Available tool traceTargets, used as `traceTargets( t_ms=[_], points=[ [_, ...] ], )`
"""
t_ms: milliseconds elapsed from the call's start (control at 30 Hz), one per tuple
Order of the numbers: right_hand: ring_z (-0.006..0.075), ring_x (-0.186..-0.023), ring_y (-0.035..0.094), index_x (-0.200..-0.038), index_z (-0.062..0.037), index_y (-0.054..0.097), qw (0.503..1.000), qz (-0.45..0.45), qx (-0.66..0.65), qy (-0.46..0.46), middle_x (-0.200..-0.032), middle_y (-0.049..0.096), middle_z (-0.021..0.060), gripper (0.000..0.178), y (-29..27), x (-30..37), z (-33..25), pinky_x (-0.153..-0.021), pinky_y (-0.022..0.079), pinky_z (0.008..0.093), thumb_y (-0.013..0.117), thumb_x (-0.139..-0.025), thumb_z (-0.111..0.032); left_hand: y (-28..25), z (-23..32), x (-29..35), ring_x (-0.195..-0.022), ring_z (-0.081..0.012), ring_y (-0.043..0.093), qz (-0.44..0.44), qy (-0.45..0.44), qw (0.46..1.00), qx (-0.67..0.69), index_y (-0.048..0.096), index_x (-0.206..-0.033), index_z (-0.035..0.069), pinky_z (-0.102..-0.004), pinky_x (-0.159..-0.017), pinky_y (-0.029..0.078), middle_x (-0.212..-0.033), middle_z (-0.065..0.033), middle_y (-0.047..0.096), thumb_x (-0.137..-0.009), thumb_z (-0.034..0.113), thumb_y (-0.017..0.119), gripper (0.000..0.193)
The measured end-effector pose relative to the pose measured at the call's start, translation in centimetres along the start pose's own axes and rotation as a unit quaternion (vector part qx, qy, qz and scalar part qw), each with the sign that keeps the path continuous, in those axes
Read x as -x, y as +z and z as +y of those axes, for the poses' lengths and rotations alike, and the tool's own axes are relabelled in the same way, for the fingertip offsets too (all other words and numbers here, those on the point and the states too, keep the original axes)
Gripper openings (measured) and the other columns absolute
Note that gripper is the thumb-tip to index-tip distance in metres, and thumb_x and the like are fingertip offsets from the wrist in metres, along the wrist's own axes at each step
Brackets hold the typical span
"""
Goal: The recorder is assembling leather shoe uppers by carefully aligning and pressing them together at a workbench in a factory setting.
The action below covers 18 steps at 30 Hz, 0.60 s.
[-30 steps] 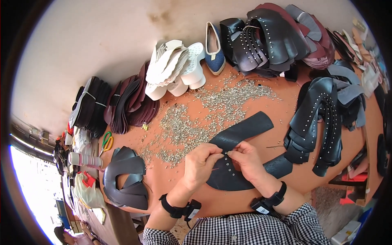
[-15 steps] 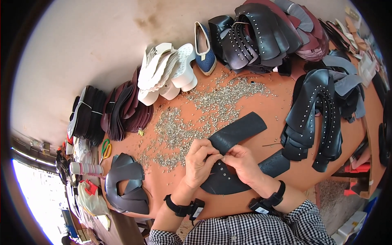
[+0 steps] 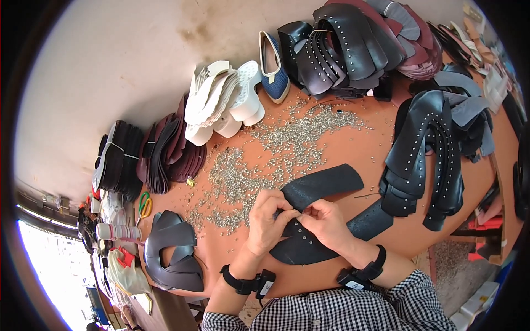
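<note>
A black U-shaped leather shoe upper [image 3: 303, 251] lies before me, with its underside partly showing. Both my hands are at its middle. My left hand [image 3: 266, 220] pinches the leather's inner edge between thumb and fingers. Tip to tip with it, my right hand [image 3: 327, 225] pinches the same spot from the other side. A short row of small metal rings, likely stud backs, runs down from the fingertips. Whether a stud sits between the fingers cannot be seen. Many loose silver studs [image 3: 237, 176] are scattered on the orange-brown tabletop [image 3: 364, 149] beyond my hands.
Studded black uppers [image 3: 422, 138] are stacked at right, with more [image 3: 353, 49] at the back. White soles [image 3: 245, 99], a blue shoe [image 3: 274, 71], maroon pieces [image 3: 171, 151] and black bundles [image 3: 116, 160] line the far edge. Scissors [image 3: 144, 205], a thread cone [image 3: 118, 231] and plain uppers [image 3: 171, 254] are at left.
The far arm of the black upper has swung down nearer to me. My hands stay pinched at nearly the same place on it, and the view has shifted slightly.
</note>
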State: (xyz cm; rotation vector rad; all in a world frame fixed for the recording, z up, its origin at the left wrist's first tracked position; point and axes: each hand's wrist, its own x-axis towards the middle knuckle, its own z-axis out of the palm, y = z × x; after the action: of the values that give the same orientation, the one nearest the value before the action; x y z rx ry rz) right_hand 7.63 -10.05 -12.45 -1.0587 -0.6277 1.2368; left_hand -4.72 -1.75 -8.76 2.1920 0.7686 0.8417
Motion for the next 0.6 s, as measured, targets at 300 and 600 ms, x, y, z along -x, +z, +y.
traceTargets(
  t_ms=[300, 600],
  points=[
    [0.0049, -0.063, 0.054, -0.080, 0.0040, 0.057, 0.997, -0.025, 0.080, -0.002, -0.071, 0.058, 0.0018, 0.008, -0.3, 0.0, -0.1, -0.055, 0.045, 0.0185, 0.060, -0.077, -0.003, -0.4, 0.3, -0.8, -0.086, -0.0163, 0.057, -0.058, -0.248, 0.902, 0.349, 0.033, -0.124, -0.003, -0.0261, -0.074, 0.049, -0.096, -0.0115, 0.058, -0.067, -0.010, 0.066, 0.067],
    [0.0040, -0.064, 0.054, -0.081, 0.0017, 0.057, 0.999, -0.017, -0.026, 0.008, -0.073, 0.059, 0.0005, 0.003, 0.1, -0.2, -0.2, -0.055, 0.044, 0.0171, 0.057, -0.081, -0.001, -0.2, 0.0, -0.8, -0.082, -0.0145, 0.059, -0.046, -0.271, 0.882, 0.382, 0.041, -0.115, -0.003, -0.0248, -0.073, 0.050, -0.093, -0.0100, 0.059, -0.067, -0.011, 0.065, 0.055]
  ],
)
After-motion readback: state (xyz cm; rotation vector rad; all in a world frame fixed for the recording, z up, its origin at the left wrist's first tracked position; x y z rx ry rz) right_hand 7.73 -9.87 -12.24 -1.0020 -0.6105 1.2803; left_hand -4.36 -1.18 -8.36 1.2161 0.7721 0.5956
